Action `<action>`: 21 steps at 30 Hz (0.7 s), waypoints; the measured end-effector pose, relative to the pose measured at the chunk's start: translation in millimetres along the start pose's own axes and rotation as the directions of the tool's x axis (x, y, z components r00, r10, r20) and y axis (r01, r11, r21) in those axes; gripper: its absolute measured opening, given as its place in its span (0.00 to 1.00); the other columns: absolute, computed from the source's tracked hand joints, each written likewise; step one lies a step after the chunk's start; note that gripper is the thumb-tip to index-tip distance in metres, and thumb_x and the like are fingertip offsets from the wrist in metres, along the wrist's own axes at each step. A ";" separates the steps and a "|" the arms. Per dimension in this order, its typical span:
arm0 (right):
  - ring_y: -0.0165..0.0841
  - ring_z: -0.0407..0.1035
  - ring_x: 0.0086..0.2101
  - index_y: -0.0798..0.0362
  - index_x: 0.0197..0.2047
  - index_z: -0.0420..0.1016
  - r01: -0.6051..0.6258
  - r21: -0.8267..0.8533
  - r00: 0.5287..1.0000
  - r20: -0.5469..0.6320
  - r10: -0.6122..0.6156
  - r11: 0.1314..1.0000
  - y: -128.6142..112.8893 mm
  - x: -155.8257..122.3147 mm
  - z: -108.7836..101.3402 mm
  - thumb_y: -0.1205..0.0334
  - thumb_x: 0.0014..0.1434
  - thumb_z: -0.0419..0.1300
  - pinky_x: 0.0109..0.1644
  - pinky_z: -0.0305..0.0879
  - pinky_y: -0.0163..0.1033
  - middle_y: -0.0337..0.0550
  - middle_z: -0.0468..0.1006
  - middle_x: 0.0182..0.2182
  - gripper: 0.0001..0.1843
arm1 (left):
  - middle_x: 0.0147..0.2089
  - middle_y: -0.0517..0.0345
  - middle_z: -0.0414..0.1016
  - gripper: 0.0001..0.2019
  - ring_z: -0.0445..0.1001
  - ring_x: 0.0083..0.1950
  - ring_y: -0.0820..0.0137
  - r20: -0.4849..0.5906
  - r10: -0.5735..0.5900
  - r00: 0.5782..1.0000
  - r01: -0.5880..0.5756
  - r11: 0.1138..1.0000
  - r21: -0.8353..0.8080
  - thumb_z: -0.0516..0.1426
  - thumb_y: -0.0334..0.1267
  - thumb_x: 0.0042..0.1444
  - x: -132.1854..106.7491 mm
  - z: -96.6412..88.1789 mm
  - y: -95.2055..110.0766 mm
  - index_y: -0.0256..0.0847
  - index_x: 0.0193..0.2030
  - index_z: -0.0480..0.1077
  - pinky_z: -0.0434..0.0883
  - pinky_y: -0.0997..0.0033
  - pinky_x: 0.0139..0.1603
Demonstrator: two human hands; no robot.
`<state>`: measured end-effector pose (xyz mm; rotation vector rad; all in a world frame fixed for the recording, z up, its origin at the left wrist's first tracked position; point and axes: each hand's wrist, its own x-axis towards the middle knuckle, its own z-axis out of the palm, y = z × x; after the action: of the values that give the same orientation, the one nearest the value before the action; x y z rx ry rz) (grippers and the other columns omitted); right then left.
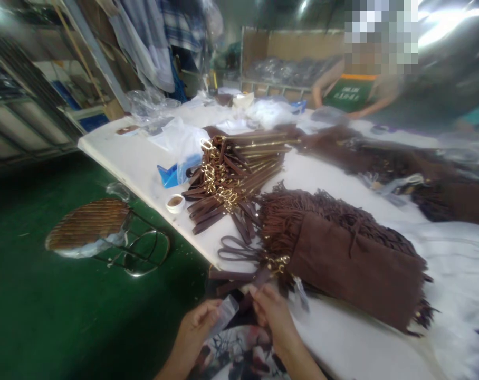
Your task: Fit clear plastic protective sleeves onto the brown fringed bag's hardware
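My left hand (195, 323) pinches a small clear plastic bag (226, 312) at the near edge of the white table (144, 169). My right hand (271, 312) is closed on the end of a brown strap (239, 279) right beside that bag. The strap leads to a brown suede fringed bag (354, 258) with a gold clasp (278, 263), lying on the table just beyond my hands. A heap of brown straps with gold clasps (227, 179) lies further back.
A roll of tape (175, 203) and a blue packet (170, 175) sit near the table's left edge. A slatted stool (89, 224) stands on the green floor at left. Another person (354, 89) works at the far side, amid more brown bags (421, 169) and plastic wrapping.
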<state>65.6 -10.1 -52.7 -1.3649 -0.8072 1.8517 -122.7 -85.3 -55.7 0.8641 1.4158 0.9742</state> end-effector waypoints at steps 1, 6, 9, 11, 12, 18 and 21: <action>0.18 0.44 0.13 0.51 0.25 0.59 -0.006 0.053 1.000 -0.009 0.007 0.999 -1.2 -1.4 0.8 0.42 0.49 0.66 0.16 0.40 0.27 0.25 0.60 0.14 0.24 | 0.46 0.51 0.78 0.17 0.73 0.46 0.58 -0.027 -0.015 1.000 0.016 0.999 0.042 0.57 0.51 0.57 -2.9 -6.3 -0.7 0.38 0.33 0.77 0.67 0.69 0.45; 0.17 0.43 0.14 0.52 0.27 0.61 -0.075 0.290 0.997 0.020 0.072 0.954 -5.5 -8.3 9.7 0.45 0.47 0.70 0.18 0.39 0.27 0.25 0.60 0.15 0.25 | 0.38 0.55 0.79 0.18 0.72 0.40 0.62 -0.092 -0.052 0.994 0.064 0.989 0.137 0.57 0.53 0.57 -13.2 -16.0 -0.7 0.40 0.39 0.78 0.65 0.72 0.40; 0.17 0.44 0.15 0.53 0.29 0.63 -0.078 0.316 0.997 0.022 0.075 0.946 -7.6 -10.3 14.6 0.46 0.47 0.70 0.19 0.40 0.26 0.25 0.61 0.16 0.24 | 0.38 0.56 0.79 0.18 0.72 0.40 0.63 -0.067 -0.044 0.997 0.052 0.992 0.119 0.56 0.52 0.58 -13.0 -9.2 -1.4 0.40 0.41 0.78 0.65 0.72 0.40; 0.17 0.45 0.16 0.53 0.29 0.64 -0.069 0.310 0.998 0.023 0.065 0.948 -8.9 -10.8 15.7 0.46 0.48 0.70 0.19 0.41 0.27 0.26 0.61 0.17 0.23 | 0.38 0.56 0.79 0.18 0.72 0.40 0.63 -0.046 -0.027 0.999 0.032 0.994 0.109 0.57 0.52 0.58 -11.6 -5.5 -3.5 0.40 0.42 0.78 0.65 0.72 0.41; 0.17 0.45 0.16 0.53 0.29 0.64 -0.065 0.302 0.998 0.027 0.060 0.951 -9.3 -11.0 15.7 0.46 0.49 0.69 0.19 0.41 0.27 0.27 0.62 0.17 0.23 | 0.38 0.56 0.79 0.17 0.72 0.41 0.63 -0.039 -0.018 0.999 0.022 0.994 0.105 0.57 0.51 0.58 -10.8 -4.4 -4.8 0.40 0.42 0.78 0.65 0.72 0.41; 0.18 0.44 0.15 0.52 0.28 0.62 -0.068 0.241 0.997 0.045 0.058 0.968 -6.9 -12.4 13.1 0.43 0.50 0.67 0.18 0.41 0.28 0.26 0.61 0.16 0.24 | 0.34 0.59 0.77 0.15 0.71 0.36 0.66 -0.065 0.001 0.998 0.004 0.997 0.077 0.57 0.50 0.58 -7.4 2.0 -4.6 0.40 0.40 0.77 0.64 0.74 0.38; 0.18 0.44 0.15 0.52 0.29 0.62 -0.063 0.209 0.997 0.065 0.050 0.976 -4.0 -12.0 11.1 0.43 0.51 0.66 0.17 0.41 0.28 0.26 0.61 0.16 0.23 | 0.31 0.61 0.74 0.16 0.69 0.34 0.68 -0.097 -0.003 0.995 0.008 0.998 0.056 0.57 0.51 0.57 -4.8 10.5 -1.6 0.40 0.37 0.76 0.63 0.75 0.35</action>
<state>58.1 -18.6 -40.2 -1.2150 -0.5867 1.9683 -111.7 -89.5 -55.4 0.8635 1.5342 0.9875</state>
